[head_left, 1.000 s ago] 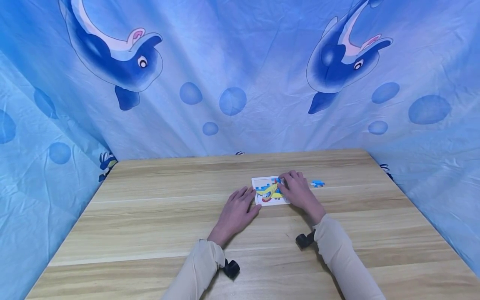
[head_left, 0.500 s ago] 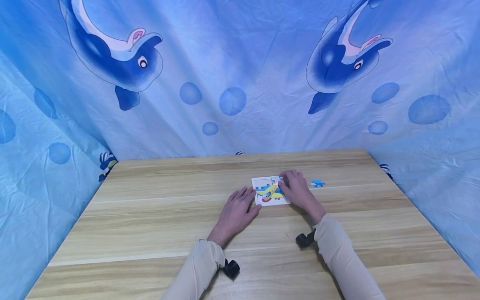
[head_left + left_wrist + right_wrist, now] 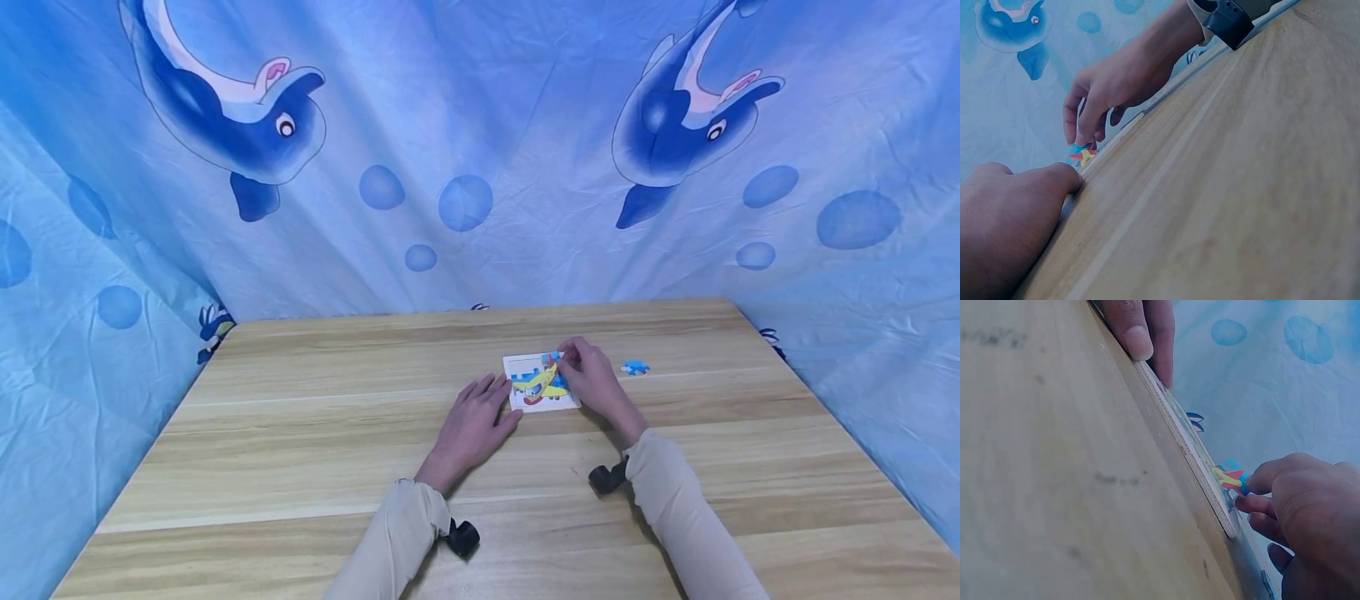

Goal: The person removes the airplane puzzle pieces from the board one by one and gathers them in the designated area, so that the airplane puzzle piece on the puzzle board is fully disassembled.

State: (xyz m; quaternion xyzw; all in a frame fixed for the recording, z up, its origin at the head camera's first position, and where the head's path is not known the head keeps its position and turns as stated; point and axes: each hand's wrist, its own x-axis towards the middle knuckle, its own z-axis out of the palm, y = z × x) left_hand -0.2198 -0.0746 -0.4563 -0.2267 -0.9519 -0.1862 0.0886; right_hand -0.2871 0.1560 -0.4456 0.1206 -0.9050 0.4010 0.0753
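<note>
A small jigsaw board [image 3: 546,407] with a white rim lies on the table, showing a yellow airplane picture over blue pieces. My left hand [image 3: 471,425] rests at its left side, fingers extended along the edge and thumb at the near corner. Over the board's upper right part, my right hand [image 3: 592,379] pinches a puzzle piece [image 3: 1232,478] between thumb and fingertips. That piece, coloured red, yellow and blue, is tilted up from the board in both wrist views. The right hand covers the board's right edge in the head view.
To the right of the board, loose blue puzzle pieces [image 3: 636,367] lie on the wooden table [image 3: 315,450]. A blue curtain [image 3: 525,125] with dolphins hangs behind the table and along its sides. A black wrist camera [image 3: 462,539] sits on the left wrist.
The piece in the right hand has tipped, its face pale with glare half a second ago and coloured now. The right hand's fingers have lifted slightly; the left hand stays put.
</note>
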